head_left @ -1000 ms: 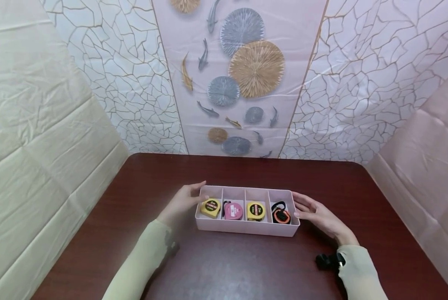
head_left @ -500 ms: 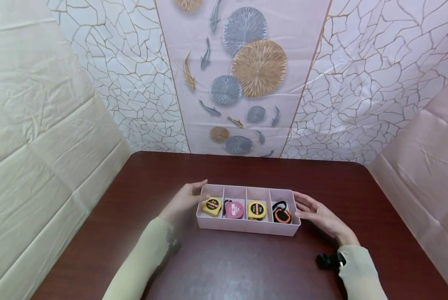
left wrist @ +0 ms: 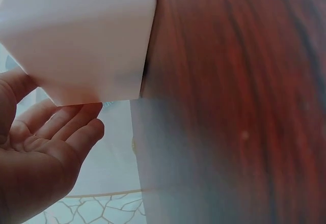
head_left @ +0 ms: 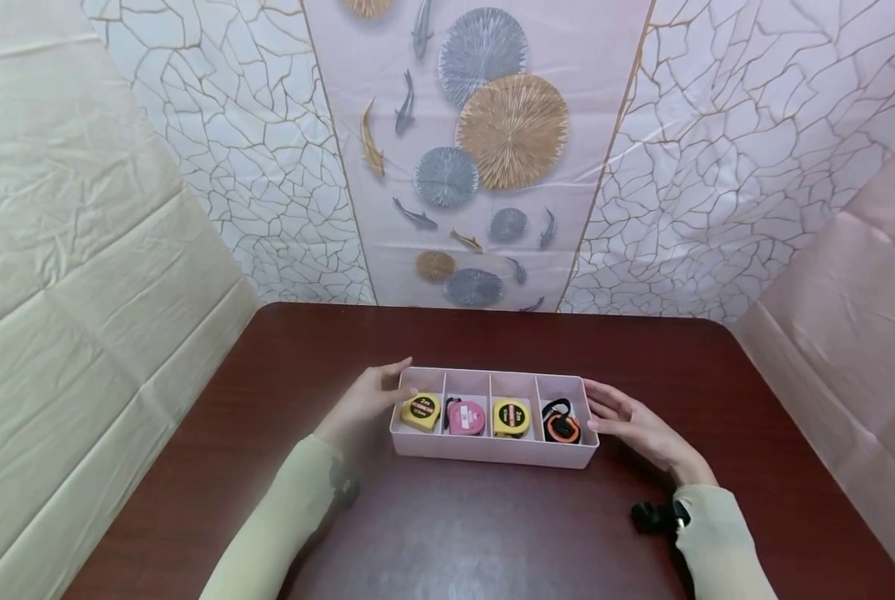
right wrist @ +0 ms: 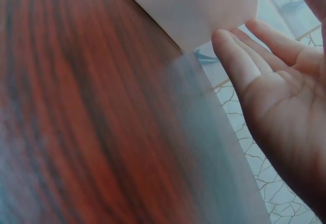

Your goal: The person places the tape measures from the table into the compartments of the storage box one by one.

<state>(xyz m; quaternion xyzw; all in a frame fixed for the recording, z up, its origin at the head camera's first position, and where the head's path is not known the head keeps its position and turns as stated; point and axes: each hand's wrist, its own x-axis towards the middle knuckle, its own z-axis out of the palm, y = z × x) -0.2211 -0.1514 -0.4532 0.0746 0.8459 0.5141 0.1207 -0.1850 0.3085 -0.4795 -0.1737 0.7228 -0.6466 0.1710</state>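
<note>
A pale pink divided storage box point(head_left: 492, 451) sits on the table with a tape measure in each compartment. From the left come a yellow tape measure point(head_left: 421, 412), a pink tape measure point(head_left: 466, 417), another yellow tape measure point(head_left: 511, 417) and an orange-and-black tape measure point(head_left: 562, 427) with a black strap. My left hand point(head_left: 365, 407) grips the box's left end, thumb over the rim and fingers behind the far corner. At the right end, my right hand point(head_left: 642, 431) holds the box with its thumb at the rim and fingers along the far corner. Both wrist views show the box's outer wall beside the fingers.
The dark red-brown wooden table point(head_left: 462, 533) has rounded far corners. A patterned cloth wall point(head_left: 507, 133) rises behind it, and pale cloth point(head_left: 102, 292) hangs at both sides. A small black device point(head_left: 653, 517) is at the right wrist.
The view shifts very slightly. Both hands stay at the ends of the box, and the tape measures keep their places in it.
</note>
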